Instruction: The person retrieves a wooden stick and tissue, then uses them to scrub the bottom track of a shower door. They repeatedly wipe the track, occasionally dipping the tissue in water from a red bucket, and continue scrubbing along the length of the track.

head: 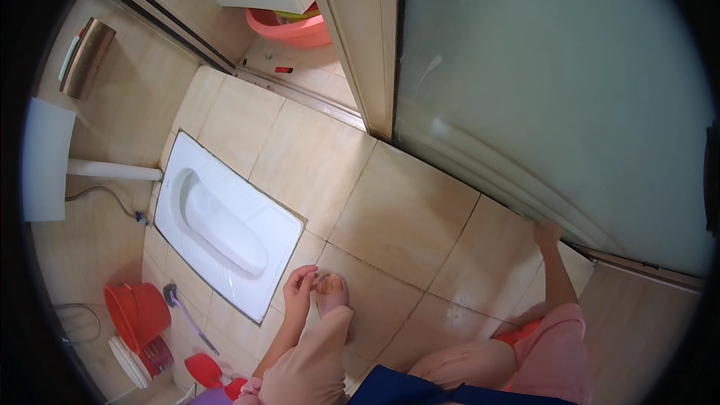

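My left hand [301, 287] hangs above my left knee, beside my slippered foot [332, 292]. Its fingers are loosely bent, and nothing shows in them. Just ahead of it, the white ceramic squat toilet [225, 225] is set into the tiled floor. Over on the right, my right hand [547, 233] is blurred at the bottom edge of the frosted glass door panel [540, 101]. Whether it grips anything, or touches the glass, cannot be made out.
A red bucket [136, 315], a purple-handled toilet brush [191, 320] and a red dipper [203, 370] are at lower left. A white pipe [115, 169] runs from a cistern [48, 160] to the toilet. Beyond the doorway sits a pink basin [292, 31].
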A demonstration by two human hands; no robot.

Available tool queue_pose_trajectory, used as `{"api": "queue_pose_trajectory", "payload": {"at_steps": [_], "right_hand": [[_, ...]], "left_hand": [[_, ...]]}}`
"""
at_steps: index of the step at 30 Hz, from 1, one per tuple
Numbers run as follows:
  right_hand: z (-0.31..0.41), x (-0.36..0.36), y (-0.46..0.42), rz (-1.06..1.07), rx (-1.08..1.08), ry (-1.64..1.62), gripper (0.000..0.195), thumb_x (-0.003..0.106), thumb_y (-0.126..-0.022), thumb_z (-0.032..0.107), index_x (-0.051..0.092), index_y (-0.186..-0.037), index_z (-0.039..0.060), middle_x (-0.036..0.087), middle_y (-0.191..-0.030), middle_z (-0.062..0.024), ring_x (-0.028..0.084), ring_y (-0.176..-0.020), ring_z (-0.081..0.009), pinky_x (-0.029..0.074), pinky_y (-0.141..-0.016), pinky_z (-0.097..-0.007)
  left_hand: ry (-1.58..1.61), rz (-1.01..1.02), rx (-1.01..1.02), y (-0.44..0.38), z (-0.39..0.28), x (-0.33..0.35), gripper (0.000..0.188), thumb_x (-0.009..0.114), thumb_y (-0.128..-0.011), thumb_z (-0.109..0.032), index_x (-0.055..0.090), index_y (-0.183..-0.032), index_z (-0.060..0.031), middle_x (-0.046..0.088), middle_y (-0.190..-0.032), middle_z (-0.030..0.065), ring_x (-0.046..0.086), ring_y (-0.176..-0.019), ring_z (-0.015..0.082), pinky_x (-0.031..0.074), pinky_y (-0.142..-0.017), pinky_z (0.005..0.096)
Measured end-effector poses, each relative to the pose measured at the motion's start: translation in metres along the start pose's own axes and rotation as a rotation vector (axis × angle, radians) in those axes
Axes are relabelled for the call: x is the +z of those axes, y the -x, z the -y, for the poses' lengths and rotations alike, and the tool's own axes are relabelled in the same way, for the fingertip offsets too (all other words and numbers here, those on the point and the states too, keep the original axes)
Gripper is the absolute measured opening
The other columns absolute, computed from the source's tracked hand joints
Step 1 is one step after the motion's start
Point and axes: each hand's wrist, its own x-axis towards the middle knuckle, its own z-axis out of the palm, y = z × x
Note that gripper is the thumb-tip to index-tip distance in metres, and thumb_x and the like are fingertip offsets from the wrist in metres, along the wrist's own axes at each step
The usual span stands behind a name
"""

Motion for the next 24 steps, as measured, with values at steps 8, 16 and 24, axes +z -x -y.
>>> {"api": "queue_pose_trajectory", "payload": {"at_steps": [8, 16, 24], "right_hand": [[0.241, -0.144, -0.051, -0.212, -0.097, -0.602, 0.048, 0.036, -0.09, 0.039, 0.06, -0.087, -0.0014, 0.061, -0.086, -0.0198, 0.058, -0.08, -0.0356, 0.044, -0.069, -0.0461], [0.293, -0.208, -0.051, 0.025, -0.117, -1.004, 0.047, 0.041, -0.088, 0.041, 0.059, -0.067, 0.0039, 0.059, -0.065, -0.0146, 0.057, -0.062, -0.0313, 0.044, -0.06, -0.0419], [0.229, -0.241, -0.003, -0.095, -0.252, -1.329, 0.046, 0.043, -0.087, 0.045, 0.057, -0.064, 0.0076, 0.054, -0.055, -0.009, 0.055, -0.055, -0.0255, 0.041, -0.053, -0.0358]], "left_hand": [[0.02, 0.028, 0.036, -0.003, -0.003, 0.003, 0.016, 0.05, -0.087, -0.009, 0.058, -0.1, -0.0042, 0.057, -0.101, 0.0043, 0.056, -0.09, 0.0132, 0.05, -0.07, 0.0241], [-0.008, -0.012, 0.081, 0.013, -0.004, 0.004, 0.017, 0.05, -0.087, -0.01, 0.057, -0.101, -0.003, 0.058, -0.099, 0.0052, 0.056, -0.089, 0.0139, 0.05, -0.071, 0.0259], [-0.069, 0.046, 0.167, 0.019, -0.015, 0.03, 0.016, 0.053, -0.085, -0.009, 0.058, -0.1, -0.0043, 0.058, -0.099, 0.0046, 0.056, -0.089, 0.0138, 0.05, -0.071, 0.0251]]}}
